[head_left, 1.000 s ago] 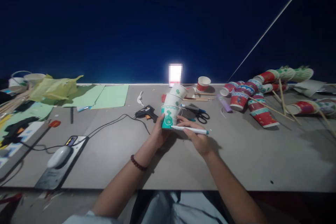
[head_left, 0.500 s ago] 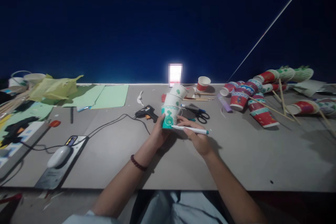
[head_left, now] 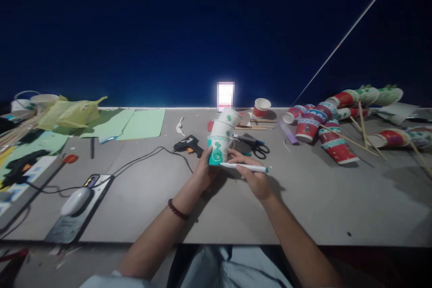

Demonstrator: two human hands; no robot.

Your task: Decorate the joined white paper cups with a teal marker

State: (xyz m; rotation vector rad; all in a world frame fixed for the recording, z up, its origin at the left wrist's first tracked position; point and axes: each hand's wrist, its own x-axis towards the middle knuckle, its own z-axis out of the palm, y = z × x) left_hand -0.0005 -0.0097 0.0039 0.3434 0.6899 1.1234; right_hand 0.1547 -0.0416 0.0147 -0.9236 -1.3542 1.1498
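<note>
My left hand (head_left: 204, 167) is wrapped round the lower part of several paper cups (head_left: 222, 134) joined in a leaning column, white with green leaf prints. The lowest cup carries green colouring near its base and a round green emblem. Pinched in my right hand (head_left: 254, 176) is a white marker pen (head_left: 248, 168) with a green end, its tip at the green edge of that lowest cup. Just left of the cups lies a black glue gun (head_left: 189, 144). Black-handled scissors (head_left: 259, 149) rest to their right, beside a blue-and-white pen (head_left: 248, 138).
Joined red and green printed cups (head_left: 308, 128) with wooden sticks lie at the right. A single red cup (head_left: 261, 107) stands at the back. Green paper sheets (head_left: 141, 122), a yellow plastic bag (head_left: 69, 114), a phone (head_left: 67, 227) and a power strip (head_left: 32, 184) occupy the left.
The marker tip has shifted very slightly at the lowest cup's green edge. Both hands keep their hold, and the cups have hardly moved.
</note>
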